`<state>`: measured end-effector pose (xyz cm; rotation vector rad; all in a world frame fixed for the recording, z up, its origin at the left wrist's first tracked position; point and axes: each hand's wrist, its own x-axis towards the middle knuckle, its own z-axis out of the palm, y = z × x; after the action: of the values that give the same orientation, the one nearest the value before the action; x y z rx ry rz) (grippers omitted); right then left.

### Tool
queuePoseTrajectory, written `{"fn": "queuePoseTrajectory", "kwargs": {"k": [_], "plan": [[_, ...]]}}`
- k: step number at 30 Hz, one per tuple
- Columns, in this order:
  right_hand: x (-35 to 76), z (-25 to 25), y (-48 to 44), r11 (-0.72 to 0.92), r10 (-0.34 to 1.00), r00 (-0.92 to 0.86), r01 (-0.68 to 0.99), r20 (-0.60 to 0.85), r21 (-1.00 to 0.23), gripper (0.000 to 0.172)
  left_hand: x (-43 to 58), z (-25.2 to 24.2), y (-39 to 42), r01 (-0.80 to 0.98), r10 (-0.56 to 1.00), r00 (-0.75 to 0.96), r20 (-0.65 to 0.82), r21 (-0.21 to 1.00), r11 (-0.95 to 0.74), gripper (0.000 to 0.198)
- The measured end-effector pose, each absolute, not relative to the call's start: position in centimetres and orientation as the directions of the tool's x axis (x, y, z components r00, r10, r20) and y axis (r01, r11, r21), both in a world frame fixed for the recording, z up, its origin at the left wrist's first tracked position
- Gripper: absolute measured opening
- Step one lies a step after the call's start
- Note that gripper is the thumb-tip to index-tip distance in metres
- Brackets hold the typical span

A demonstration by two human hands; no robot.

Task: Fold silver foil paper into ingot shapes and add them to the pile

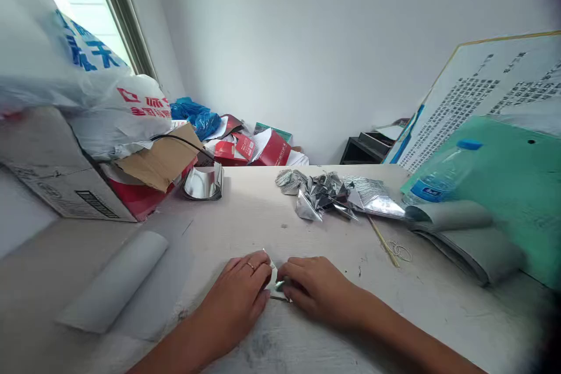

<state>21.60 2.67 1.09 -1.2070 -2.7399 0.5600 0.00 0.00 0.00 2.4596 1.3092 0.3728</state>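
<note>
Your left hand (234,292) and right hand (318,287) close in on a small folded foil piece (276,283) from either side, their fingertips pinching it while both hands rest low over the whitewashed table (228,228). The piece sits between them on the tabletop, with only slivers of silver showing past your fingers, so its exact shape is hidden. Bracing from both sides seems to keep it from sliding under the pressure of your fingers. A gold ring (250,266) sits on one left finger. Straight ahead of the foil piece lies a heap of folded silver foil shapes (319,196), probably kept there to stay within easy reach. Ahead and to the left of the foil piece stands a curled foil strip (203,182), and further left a rolled grey sheet (111,280) lies on the table. To the foil piece's right are a bamboo skewer (383,239) and rubber bands (401,252), then a curled stack of grey-backed sheets (464,239), with a blue-capped water bottle (438,175) lying on a green board (504,187) beyond them.
</note>
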Motion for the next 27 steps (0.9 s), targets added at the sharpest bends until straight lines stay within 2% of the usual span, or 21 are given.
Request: {"fn": "queuePoseTrajectory", "kwargs": {"k": [21,27], "plan": [[21.81,0.77,2.71,0.639,0.721,-0.693,0.677,-0.025,-0.364,0.019,0.10,0.39,0.31,0.758,0.840,0.537,0.077,0.394,-0.520,0.027],[21.82,0.92,2.98,0.643,0.703,-0.711,0.650,-0.025,-0.405,0.021,0.04,0.06,0.37,0.752,0.838,0.539,0.088,0.397,-0.526,0.029]]}}
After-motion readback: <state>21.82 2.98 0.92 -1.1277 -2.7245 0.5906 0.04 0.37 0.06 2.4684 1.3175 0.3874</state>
